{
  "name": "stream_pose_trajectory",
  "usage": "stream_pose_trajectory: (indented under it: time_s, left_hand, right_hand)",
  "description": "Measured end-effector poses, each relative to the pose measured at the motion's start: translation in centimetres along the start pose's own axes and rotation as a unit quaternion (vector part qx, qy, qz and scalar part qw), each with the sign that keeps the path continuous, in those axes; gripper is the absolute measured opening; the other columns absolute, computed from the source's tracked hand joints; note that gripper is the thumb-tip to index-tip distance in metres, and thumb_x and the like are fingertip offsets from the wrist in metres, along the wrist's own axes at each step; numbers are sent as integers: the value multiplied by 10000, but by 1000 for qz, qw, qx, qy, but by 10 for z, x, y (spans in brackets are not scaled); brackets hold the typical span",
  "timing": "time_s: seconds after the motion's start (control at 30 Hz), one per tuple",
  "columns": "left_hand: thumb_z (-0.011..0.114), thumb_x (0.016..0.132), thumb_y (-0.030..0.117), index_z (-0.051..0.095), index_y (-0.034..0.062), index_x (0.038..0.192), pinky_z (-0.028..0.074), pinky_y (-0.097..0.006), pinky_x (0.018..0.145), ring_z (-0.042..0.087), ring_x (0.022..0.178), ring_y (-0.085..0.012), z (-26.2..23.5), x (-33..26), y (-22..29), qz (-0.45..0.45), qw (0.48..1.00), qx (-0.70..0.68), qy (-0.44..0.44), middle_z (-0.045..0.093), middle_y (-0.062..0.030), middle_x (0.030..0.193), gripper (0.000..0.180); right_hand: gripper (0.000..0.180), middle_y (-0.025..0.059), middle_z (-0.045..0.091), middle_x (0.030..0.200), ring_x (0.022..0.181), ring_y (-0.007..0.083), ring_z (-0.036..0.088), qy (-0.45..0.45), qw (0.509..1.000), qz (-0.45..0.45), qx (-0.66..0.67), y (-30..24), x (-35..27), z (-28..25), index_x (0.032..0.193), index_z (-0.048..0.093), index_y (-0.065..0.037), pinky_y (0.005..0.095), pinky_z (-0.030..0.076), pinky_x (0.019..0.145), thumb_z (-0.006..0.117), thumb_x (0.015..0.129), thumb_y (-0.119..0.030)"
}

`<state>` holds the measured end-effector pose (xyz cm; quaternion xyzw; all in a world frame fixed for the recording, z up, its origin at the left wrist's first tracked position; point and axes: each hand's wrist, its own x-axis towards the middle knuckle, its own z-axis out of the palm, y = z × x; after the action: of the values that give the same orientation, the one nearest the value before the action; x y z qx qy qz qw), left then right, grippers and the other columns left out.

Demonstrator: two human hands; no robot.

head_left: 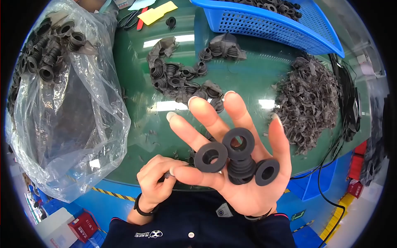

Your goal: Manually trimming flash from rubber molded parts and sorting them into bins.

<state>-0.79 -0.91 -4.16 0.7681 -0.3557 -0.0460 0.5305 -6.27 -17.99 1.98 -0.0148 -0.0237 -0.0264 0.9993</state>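
Raised in front of my body, my right hand [248, 177] has its palm turned up and its fingers spread. Several black rubber bellows [242, 167] rest on its palm and fingers, some showing round flanges with a hole. Just to its left is my left hand [156, 177], its fingers curled into a pinch next to one of the right hand's fingertips. A bit of something dark shows at that pinch, too small to name. Beyond the hands, a cluster of similar bellows [171, 70], joined by thin grey flash, lies on the green tabletop [136, 82].
At the left lies a clear plastic bag [70, 136] with more joined bellows [51, 51]. A blue basket [264, 27] of parts stands far right, above a heap of grey rubber scraps [308, 99]. Scissors [129, 18] and yellow paper [157, 13] lie at the back. Cables run along the right edge.
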Motion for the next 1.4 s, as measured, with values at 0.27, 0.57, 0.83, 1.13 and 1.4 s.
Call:
stream_pose_trajectory:
  time_s: [0.27,0.57,0.83,1.13,1.4]
  left_hand:
    - [543,637,21,636,5,807,442,-285,518,565,583,-206,-2,5,-2,14,999,-25,-31,621,-98,711,194]
    - [531,601,1,634,-1,811,436,-281,511,555,577,-206,-3,5,-2,12,999,-32,-33,613,-102,713,235]
    - [539,605,13,637,-2,805,437,-278,511,560,581,-206,-3,4,-3,11,999,-13,-36,612,-103,702,223]
    - [548,608,6,646,8,800,438,-278,514,565,589,-202,-2,7,1,6,999,-16,-28,613,-100,704,216]
    - [548,564,-42,651,10,810,429,-275,515,557,581,-198,-3,6,0,4,999,-20,-32,606,-93,696,272]
  right_hand:
    - [641,151,-89,1437,1297,380,-152,-52,998,20,-32,1,0,2,1398,60,-205,679,174,952,206,883,-558]
    - [666,148,-118,1433,1295,390,-150,-50,998,9,-41,4,-1,5,1394,-21,-245,683,190,939,186,866,-595]
    - [679,160,-127,1428,1296,386,-148,8,1000,-11,9,7,-2,13,1392,-31,-238,684,201,934,203,865,-594]
    - [643,148,-115,1431,1296,365,-164,-1,999,-9,-32,7,-6,13,1395,19,-249,638,214,972,206,874,-576]
    - [611,147,-120,1431,1286,378,-185,-131,987,43,-86,-1,-5,-2,1395,84,-249,679,202,941,230,885,-552]
